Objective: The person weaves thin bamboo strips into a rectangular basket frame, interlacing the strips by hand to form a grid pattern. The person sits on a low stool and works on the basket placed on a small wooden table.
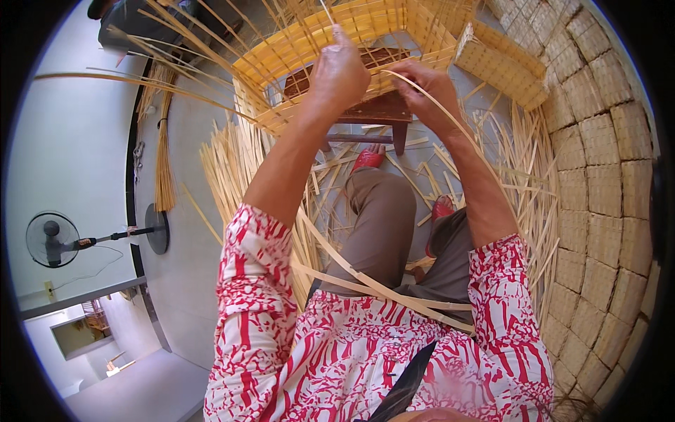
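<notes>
Unfinished woven bamboo basket (383, 17), over a low wooden stool (380, 110).
Left to right: pedestal fan (52, 229); straw broom (165, 162); left hand (341, 76), fingertips closed on an upright splint (326, 10); the basket, just beyond both hands; right hand (426, 88), pinching one long bamboo strip (450, 117); small woven box (503, 65); stacked woven boxes (601, 176).

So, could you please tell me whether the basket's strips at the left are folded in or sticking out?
Sticking out: long strips extend past the basket's wall, toward upper left.
</notes>
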The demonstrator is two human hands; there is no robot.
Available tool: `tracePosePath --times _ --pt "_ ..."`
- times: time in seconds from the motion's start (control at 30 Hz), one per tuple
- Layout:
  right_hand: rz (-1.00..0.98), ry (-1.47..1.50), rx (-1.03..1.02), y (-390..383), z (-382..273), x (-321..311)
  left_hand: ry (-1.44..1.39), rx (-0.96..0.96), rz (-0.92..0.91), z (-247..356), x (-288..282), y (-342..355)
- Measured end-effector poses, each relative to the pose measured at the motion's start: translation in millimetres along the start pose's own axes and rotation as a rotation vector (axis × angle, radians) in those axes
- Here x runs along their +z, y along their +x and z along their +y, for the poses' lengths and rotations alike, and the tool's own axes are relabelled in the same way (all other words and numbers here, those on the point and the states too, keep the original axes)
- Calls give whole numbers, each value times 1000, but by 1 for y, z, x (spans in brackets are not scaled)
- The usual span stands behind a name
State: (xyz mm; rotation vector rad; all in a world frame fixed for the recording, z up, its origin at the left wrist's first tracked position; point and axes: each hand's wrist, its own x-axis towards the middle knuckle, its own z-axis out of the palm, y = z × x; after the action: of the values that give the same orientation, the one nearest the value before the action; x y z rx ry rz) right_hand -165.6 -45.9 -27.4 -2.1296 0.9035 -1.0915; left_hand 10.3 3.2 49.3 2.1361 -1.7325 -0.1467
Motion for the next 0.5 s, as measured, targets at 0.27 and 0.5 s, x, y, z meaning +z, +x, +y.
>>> tracePosePath --times 0.27,0.5 --pt "-130 84 -162 14 4 27 -407 -249 153 18 -12 -10" --pt "-91 176 96 15 -11 29 -460 101 207 -2 -6 -37"
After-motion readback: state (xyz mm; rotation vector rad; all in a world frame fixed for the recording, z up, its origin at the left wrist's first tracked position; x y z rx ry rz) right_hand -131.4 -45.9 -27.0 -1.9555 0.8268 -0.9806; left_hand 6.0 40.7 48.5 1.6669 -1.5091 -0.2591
